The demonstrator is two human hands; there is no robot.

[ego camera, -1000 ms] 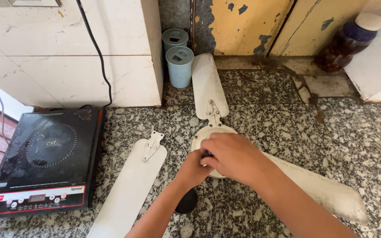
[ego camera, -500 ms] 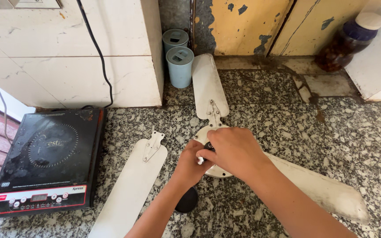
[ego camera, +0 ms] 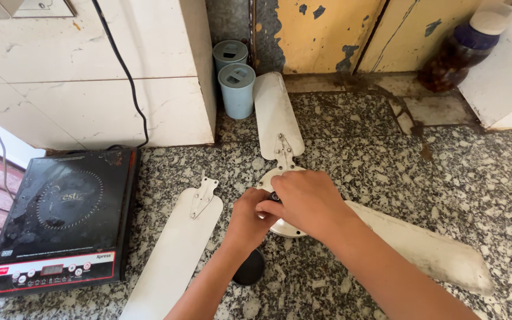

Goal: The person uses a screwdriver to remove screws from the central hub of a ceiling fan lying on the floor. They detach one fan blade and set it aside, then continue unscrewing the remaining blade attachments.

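Both hands' fingers curled narrow, pinching small black part (ego camera: pixel 275 196) atop fan hub (ego camera: pixel 284 227).

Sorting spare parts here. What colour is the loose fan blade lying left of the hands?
White, with a pale metal bracket at its end; the loose fan blade shows best in the head view.

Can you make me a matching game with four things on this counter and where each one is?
Things:
1. loose fan blade
2. induction cooktop
3. two blue canisters
4. dark jar

Places:
A. far right corner
B. far left of the counter
C. back wall, beside the tiled block
D. between the cooktop and the hands

Pairs: 1-D, 2-B, 3-C, 4-A
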